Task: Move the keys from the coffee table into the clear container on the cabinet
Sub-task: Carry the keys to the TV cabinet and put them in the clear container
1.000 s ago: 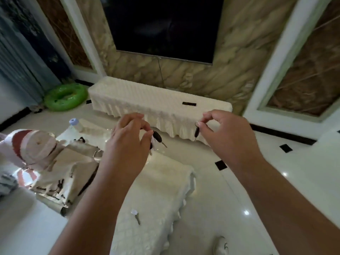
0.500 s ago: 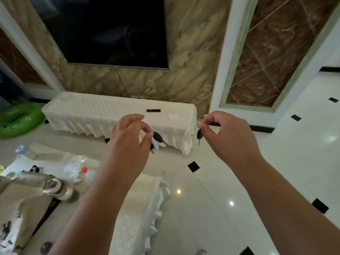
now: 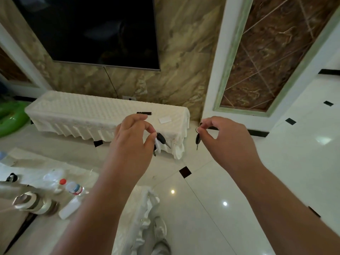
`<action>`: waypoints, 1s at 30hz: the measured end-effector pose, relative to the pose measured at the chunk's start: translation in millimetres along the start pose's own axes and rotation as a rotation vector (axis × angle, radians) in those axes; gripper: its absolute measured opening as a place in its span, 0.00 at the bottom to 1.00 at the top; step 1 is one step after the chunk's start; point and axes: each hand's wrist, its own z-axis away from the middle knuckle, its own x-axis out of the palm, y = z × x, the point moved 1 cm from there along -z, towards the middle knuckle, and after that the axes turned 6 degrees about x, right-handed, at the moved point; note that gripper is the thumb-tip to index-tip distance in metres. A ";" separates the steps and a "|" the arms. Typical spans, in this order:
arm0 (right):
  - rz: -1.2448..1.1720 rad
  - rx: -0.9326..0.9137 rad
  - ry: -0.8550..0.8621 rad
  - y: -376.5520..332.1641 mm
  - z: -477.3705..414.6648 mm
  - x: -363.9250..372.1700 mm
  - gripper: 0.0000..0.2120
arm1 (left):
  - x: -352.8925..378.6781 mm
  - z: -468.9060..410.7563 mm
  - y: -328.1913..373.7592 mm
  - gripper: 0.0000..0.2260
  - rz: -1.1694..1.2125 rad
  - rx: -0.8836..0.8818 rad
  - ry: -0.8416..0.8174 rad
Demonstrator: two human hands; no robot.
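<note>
wall: beige marble (image 3: 176, 57), dark television (image 3: 88, 28) mounted | right: brown marble panel (image 3: 272, 52) in white-green frame | floor: glossy white tiles (image 3: 230, 181), small black insets, light glints | furniture: low cabinet (image 3: 82, 115) under white quilted cover

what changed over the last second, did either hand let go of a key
No. The view swung right: the covered cabinet and green ring slid left, and more floor shows. The left hand still pinches its keys; the right hand still holds its key.

even, fairly bright light, ceiling-lamp glare spots on the glossy floor (image 3: 202, 208), wide-angle bending and softness at edges.
</note>
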 end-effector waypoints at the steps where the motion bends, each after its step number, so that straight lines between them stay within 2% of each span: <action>1: 0.012 0.000 -0.009 1.6 -7.6 3.7 0.05 | 4.8 -8.4 -4.0 0.03 -0.005 0.006 -0.006; 12: 0.104 -0.004 -0.006 -25.1 -134.5 51.2 0.05 | 34.0 -135.5 -72.9 0.01 0.031 0.006 -0.027; 16: 0.094 0.005 0.012 -49.3 -185.3 76.1 0.02 | 34.0 -183.5 -104.5 0.01 0.032 -0.019 -0.039; 19: 0.082 -0.018 0.022 -68.3 -211.7 98.8 0.05 | 29.6 -211.1 -128.0 0.01 0.003 -0.036 -0.033; 25: 0.078 -0.043 -0.076 -98.3 -259.4 140.0 0.05 | 15.0 -237.1 -166.6 0.01 -0.025 -0.091 0.009; 30: 0.043 -0.168 -0.190 -123.1 -307.9 179.9 0.06 | 8.0 -259.8 -194.3 0.01 -0.115 -0.195 0.075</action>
